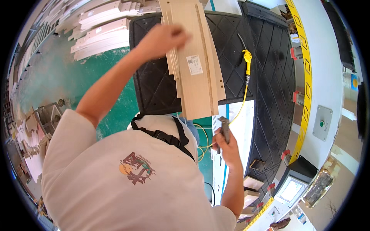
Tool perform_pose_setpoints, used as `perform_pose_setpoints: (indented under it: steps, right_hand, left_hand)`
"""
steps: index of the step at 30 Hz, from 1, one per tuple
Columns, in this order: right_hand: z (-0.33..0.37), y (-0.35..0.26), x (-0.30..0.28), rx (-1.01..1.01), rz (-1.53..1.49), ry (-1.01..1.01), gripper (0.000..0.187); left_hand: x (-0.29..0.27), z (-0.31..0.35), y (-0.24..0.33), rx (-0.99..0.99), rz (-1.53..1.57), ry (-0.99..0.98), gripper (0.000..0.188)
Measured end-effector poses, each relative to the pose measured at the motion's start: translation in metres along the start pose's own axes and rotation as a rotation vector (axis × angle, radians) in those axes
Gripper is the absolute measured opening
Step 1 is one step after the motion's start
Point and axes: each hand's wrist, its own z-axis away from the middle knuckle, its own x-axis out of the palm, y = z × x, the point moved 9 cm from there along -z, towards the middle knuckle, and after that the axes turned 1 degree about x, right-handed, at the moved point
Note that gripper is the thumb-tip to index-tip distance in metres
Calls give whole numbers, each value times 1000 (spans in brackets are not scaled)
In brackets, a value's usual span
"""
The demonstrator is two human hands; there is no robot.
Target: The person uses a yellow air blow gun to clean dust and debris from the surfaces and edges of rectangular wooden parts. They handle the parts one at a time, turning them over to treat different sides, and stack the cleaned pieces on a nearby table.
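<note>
My right hand (227, 148) is closed round a grey caliper (224, 129), its jaws pointing up and away from my fingers, just beyond the near end of the boards. My left hand (163, 40) hovers over the left edge of a stack of pale wooden boards (194, 90). Motion blurs its fingers; they look curled, but whether they hold anything is hidden. The top board has a long groove and bears a white paper label (194, 64). Dark holes show near the right edge of the stack, which rests on a black padded surface (156, 82).
A yellow air blow gun (247, 63) with a yellow hose lies right of the boards. Further right runs a machine with a yellow-marked edge (304, 77), red-tipped clamps, a green button (322, 123) and a screen (291, 189). More boards (102, 38) are stacked on the green floor at far left.
</note>
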Motion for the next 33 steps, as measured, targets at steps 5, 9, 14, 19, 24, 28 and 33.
perform_pose_setpoints:
  steps: [5, 9, 14, 19, 24, 28, 33]
  right_hand:
    - [-2, 8, 18, -87, 215, 47, 52]
    - [-8, 10, 18, -48, 408, 35, 57]
    - [-14, 10, 21, -17, 448, 47, 43]
    - [-10, -9, 24, 62, 452, 101, 38]
    - [-13, -6, 20, 28, 665, 209, 35]
    - [-6, 9, 13, 104, 565, 193, 38]
    - [-7, -1, 19, -3, 587, 116, 54]
  left_hand:
    - [4, -69, 28, 472, -326, 382, 53]
    - [24, -65, 32, 406, -533, 466, 54]
    - [26, -63, 31, 381, -518, 456, 55]
    - [27, -64, 29, 369, -498, 460, 57]
    - [26, -63, 30, 377, -496, 441, 58]
    - [24, -64, 29, 376, -488, 440, 57]
    - [23, -63, 31, 386, -496, 447, 55]
